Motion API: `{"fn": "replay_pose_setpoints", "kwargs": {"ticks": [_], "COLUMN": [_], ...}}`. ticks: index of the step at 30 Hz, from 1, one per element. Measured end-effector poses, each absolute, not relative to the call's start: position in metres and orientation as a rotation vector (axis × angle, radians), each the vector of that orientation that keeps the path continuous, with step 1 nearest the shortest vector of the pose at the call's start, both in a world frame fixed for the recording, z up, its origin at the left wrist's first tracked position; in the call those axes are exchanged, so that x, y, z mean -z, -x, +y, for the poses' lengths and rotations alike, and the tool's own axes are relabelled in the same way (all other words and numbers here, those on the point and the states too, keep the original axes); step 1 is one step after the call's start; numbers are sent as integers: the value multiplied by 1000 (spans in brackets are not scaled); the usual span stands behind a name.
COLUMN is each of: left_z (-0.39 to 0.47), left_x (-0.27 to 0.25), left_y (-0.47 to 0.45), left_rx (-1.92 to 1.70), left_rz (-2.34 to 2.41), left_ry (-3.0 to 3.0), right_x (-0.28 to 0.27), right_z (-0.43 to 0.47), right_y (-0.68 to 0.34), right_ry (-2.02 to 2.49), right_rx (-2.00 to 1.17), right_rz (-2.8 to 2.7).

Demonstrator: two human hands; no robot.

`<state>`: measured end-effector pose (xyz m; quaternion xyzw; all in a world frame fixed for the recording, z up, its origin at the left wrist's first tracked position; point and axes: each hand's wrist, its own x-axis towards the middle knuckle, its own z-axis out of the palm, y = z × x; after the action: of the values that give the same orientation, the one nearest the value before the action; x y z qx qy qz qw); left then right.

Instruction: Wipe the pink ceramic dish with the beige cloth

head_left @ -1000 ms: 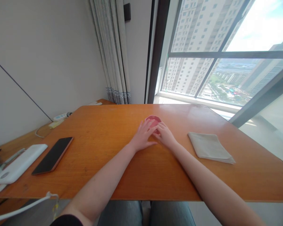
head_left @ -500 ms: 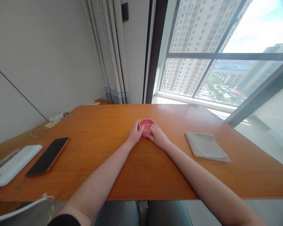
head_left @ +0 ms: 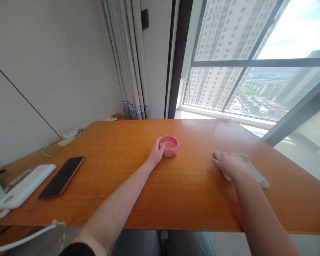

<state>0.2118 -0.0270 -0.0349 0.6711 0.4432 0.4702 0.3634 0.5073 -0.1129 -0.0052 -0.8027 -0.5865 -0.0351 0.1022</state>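
A small pink faceted bowl (head_left: 171,151) stands upright near the middle of the wooden table. My left hand (head_left: 156,152) grips its left side, the thumb over the rim and the fingers around the outer wall. To the right lies a folded light grey cloth (head_left: 252,170). My right hand (head_left: 229,164) is over the left part of this cloth, fingers stretched out and slightly blurred; it hides part of the cloth. Whether the fingertips press on the fabric is hard to see.
On the left of the table (head_left: 117,142) lie a dark phone (head_left: 62,177) and a white power bank (head_left: 25,186) with a cable. A power strip (head_left: 71,133) rests by the wall. White cable (head_left: 29,236) hangs near the front edge. A window is behind at right.
My right hand has let go of the bowl and moved right to the cloth. My left hand stays on the bowl. The view has shifted slightly.
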Motion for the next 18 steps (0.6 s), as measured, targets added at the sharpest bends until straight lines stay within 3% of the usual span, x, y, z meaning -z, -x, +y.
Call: {"fn": "replay_pose_setpoints", "kwargs": {"ticks": [3, 6, 8, 12, 15, 18], "left_z": [-26, -25, -24, -23, -22, -21], "left_x": [36, 38, 39, 39, 39, 37], "left_y": [-213, -212, -212, -210, -210, -210], "left_rx": [-1213, -1220, -1221, -1228, -1228, -1237], "left_rz": [1139, 1120, 1122, 1114, 1099, 1060], "left_ry": [-1721, -1724, -1725, -1736, -1740, -1754], "right_x": [19, 11, -7, -48, -57, -43], "right_z": [-119, -111, -101, -79, -68, -65], "right_y": [-532, -530, -522, -479, -423, -373], "right_ry": [2626, 2569, 2450, 1976, 1619, 1548], "right_rx": [44, -10, -41, 198, 166, 102], "right_rz": [-1737, -1816, -1779, -1662, -1901, -2193]}}
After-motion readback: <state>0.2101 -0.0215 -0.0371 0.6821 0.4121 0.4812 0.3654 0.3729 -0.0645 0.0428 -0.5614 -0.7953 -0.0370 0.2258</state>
